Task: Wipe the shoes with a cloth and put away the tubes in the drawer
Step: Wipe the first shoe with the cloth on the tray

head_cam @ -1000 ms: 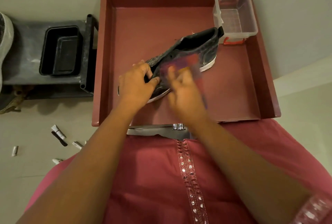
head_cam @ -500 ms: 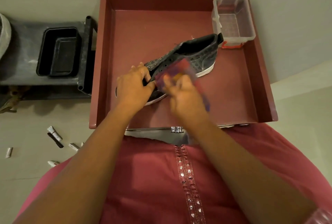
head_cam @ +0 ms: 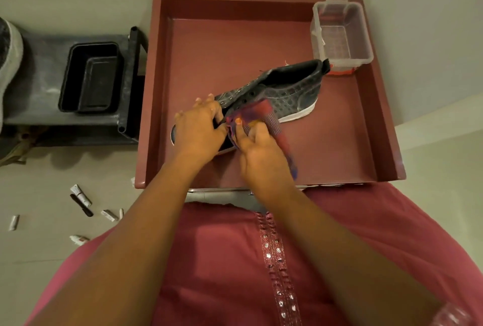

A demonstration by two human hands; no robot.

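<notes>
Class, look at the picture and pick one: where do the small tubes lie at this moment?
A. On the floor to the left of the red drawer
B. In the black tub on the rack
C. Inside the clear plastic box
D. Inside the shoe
A: the tubes lie scattered on the pale floor, left of the red drawer, while the clear plastic box in its far right corner holds none.

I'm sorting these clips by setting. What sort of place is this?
Probably a room in a home, by a shoe rack: an open drawer holds a shoe being wiped, and tubes lie on the tiled floor.
</notes>
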